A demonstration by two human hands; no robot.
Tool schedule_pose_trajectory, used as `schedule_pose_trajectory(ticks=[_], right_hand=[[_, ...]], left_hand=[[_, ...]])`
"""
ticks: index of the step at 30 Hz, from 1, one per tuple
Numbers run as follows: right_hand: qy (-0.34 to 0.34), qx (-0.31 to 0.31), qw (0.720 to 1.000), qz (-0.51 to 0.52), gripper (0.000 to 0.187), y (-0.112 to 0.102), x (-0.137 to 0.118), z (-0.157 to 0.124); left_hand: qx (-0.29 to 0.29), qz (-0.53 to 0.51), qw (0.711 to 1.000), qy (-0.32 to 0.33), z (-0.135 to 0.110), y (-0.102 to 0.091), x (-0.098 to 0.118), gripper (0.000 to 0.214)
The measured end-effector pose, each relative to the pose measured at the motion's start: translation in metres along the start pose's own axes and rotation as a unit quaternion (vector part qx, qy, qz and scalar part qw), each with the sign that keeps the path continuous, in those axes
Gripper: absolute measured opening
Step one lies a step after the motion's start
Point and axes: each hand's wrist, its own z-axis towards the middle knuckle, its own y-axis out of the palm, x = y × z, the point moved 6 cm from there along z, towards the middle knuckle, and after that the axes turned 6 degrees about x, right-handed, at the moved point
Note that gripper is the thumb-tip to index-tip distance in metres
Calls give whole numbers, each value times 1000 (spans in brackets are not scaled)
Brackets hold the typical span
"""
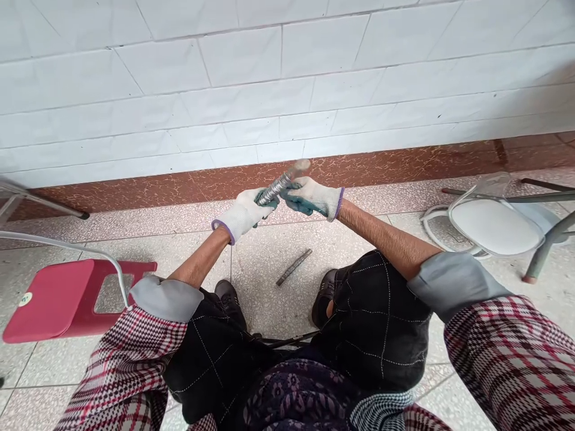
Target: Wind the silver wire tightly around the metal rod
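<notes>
Our left hand (pixel 248 209) wears a knit, green-palmed glove (pixel 237 218), its fingers clamped around a ribbed, silvery metal rod (pixel 275 189) slanting toward the far right. Our right hand (pixel 313 198) curls beside the rod's far end; we cannot tell whether its fingers grip. Nearer us, a slim, rough, dark bar (pixel 294 267) lies on speckled floor tiles (pixel 256 263). The far tip blurs; our left glove hides the near end.

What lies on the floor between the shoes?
A dark rod-like piece lies between the left shoe and right shoe, toward their toe ends, with speckled floor around it; head view.
</notes>
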Motion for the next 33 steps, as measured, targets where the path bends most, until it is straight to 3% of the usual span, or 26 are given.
schedule_pose_trajectory(ticks=[4,7,8,10,12,13,15,18,21,25,30,33], right_hand=[[38,38,997,59,31,12,-1,0],[68,68,988,117,26,12,-4,-2],[63,71,985,141,21,9,-6,-3],[35,58,980,185,6,2,-12,-5],[18,8,980,198,10,-1,-16,-7],[11,-15,982,186,14,-2,-18,-9],[-9,-35,989,146,14,-2,-18,-11],[-46,19,996,78,17,-3,-17,-11],[-81,77,990,-88,18,0,-12,-10],[-103,61,952,-282,24,5,-2,-6],[-99,50,950,-293,35,1,4,-6],[-104,56,954,-276,38,-1,5,-9]], left_hand=[[80,50,995,15,11,-4,-2,15],[69,58,996,22,9,-9,-1,14],[34,19,999,9,6,-8,-2,17],[-89,-98,991,-14,-6,-1,0,25],[-216,-224,950,-18,-21,7,7,34],[-259,-273,926,-17,-27,10,10,37],[-284,-328,900,-28,-31,12,10,39],[-196,-313,928,-59,-23,8,3,25],[-98,-262,956,-93,-16,1,-1,14],[-72,-228,964,-119,-19,-3,1,7],[-60,-201,973,-97,-21,-12,-1,7],[-13,-161,985,-65,-15,-23,-5,11]])
